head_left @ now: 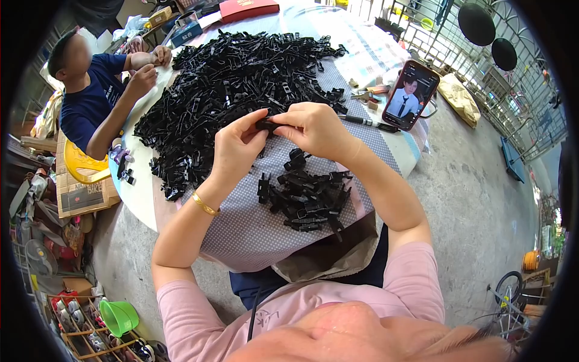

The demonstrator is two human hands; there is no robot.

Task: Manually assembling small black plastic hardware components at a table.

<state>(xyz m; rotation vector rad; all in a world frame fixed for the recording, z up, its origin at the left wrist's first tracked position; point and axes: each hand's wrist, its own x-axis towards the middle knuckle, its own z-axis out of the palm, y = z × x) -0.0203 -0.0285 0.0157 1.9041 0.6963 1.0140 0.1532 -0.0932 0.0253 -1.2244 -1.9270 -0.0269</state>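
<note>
Over the table, my left hand (234, 148) and my right hand (318, 129) meet fingertip to fingertip. Both pinch one small black plastic clip (265, 125), mostly covered by the fingers, so its exact shape is hard to make out. Beyond my hands spreads a large heap of similar black clips (235, 78). Between my forearms, near the table's front edge, lies a smaller pile of black clips (307, 202). A gold bracelet (205, 204) circles my left wrist.
A propped phone (411, 96), a marker pen (362, 120) and keys lie right of the heap on the cloth-covered table (241, 241). A co-worker (90, 96) sits at the left, hands at the table edge. An open brown bag (338, 262) hangs at my lap.
</note>
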